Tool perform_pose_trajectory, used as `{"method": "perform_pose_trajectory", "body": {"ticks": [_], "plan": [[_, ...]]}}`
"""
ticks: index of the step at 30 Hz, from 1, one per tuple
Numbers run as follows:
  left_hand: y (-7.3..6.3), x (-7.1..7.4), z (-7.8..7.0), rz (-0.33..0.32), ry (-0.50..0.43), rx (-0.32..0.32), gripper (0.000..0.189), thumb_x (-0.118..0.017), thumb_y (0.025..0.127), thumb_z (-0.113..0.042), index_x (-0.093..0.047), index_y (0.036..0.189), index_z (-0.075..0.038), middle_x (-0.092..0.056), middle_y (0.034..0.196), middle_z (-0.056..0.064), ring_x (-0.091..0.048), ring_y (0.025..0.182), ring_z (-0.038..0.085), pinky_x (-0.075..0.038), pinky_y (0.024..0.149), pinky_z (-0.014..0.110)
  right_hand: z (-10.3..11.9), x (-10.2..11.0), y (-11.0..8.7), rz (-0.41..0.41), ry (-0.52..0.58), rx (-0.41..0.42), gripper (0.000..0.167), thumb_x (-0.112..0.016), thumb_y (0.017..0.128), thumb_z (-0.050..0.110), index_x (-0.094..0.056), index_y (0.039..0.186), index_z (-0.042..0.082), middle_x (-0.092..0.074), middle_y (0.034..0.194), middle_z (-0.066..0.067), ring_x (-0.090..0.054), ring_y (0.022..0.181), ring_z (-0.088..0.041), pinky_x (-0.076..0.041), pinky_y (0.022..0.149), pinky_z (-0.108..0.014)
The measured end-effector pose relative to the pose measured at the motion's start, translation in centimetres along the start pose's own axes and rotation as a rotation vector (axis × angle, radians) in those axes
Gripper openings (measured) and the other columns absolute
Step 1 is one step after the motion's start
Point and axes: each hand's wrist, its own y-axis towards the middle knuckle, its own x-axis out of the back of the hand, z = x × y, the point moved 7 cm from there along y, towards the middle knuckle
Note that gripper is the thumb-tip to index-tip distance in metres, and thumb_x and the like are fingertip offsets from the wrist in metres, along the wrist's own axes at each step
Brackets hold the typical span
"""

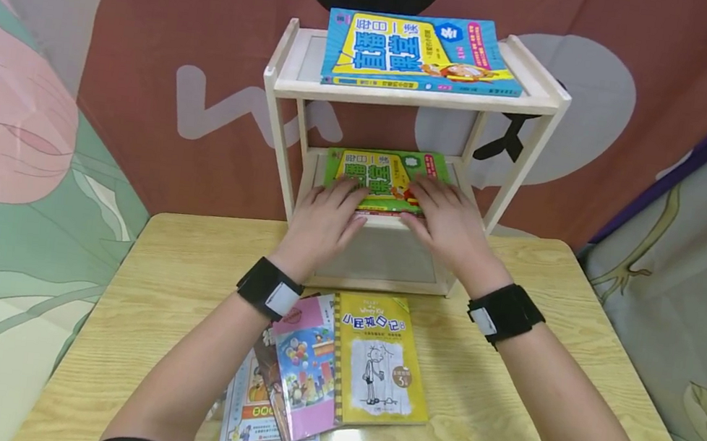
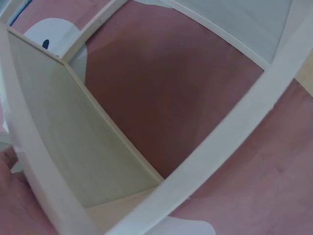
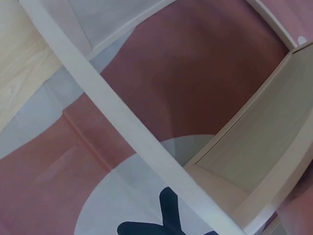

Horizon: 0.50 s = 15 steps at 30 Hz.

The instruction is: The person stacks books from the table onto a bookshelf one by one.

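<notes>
A green-covered book (image 1: 386,166) lies flat on the middle board of a small white wooden shelf (image 1: 368,94). A thin reddish edge shows beneath its front. On the left part of the cover rests my left hand (image 1: 326,219), fingers stretched forward and thumb near the front edge. My right hand (image 1: 451,224) touches the right part the same way, its thumb at the front edge. The wrist views show mostly shelf frame, with just a bit of the left hand (image 2: 22,205) and of the right hand (image 3: 298,210) at the borders.
Atop the shelf lies a blue-and-yellow book (image 1: 412,52). Before it, on the wooden table (image 1: 487,425), a yellow comic book (image 1: 383,362) overlaps a pink picture book (image 1: 307,368) and a pale blue-bordered book (image 1: 252,420). A printed cloth (image 1: 203,160) hangs behind.
</notes>
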Motion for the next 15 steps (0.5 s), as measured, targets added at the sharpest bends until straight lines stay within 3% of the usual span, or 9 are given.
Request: {"method": "perform_pose_trajectory", "body": {"ticks": [7,12,15], "plan": [[-1.8,0.8,-1.7,-0.014,-0.011,-0.043,0.057,-0.04,0.099,-0.044,-0.029,0.149,-0.02,-0.028,0.155,0.008,-0.022,0.144,0.028,-0.026,0.111,0.056,1.4,0.6,-2.0,-0.091,0.019,0.046,0.066,-0.032,0.098,0.055,-0.04,0.143,0.007,-0.036,0.15,-0.014,-0.031,0.14,-0.032,-0.027,0.111,-0.055],[-4.1,0.7,-3.2,0.009,-0.06,-0.033,0.061,-0.035,0.1,-0.045,-0.018,0.153,-0.021,-0.013,0.159,0.006,-0.008,0.147,0.026,-0.018,0.114,0.057,3.1,1.4,-3.7,-0.179,0.057,0.093,0.07,-0.023,0.098,0.057,-0.04,0.143,0.006,-0.032,0.153,-0.013,-0.027,0.142,-0.033,-0.025,0.11,-0.058],[-5.7,0.5,-3.9,0.03,-0.082,-0.014,0.064,-0.036,0.099,-0.045,-0.013,0.153,-0.019,-0.006,0.16,0.006,0.0,0.147,0.027,-0.013,0.114,0.058,4.0,1.6,-4.9,-0.188,0.081,0.094,0.069,-0.024,0.099,0.056,-0.038,0.145,0.006,-0.026,0.155,-0.012,-0.022,0.144,-0.031,-0.022,0.112,-0.058]]}}
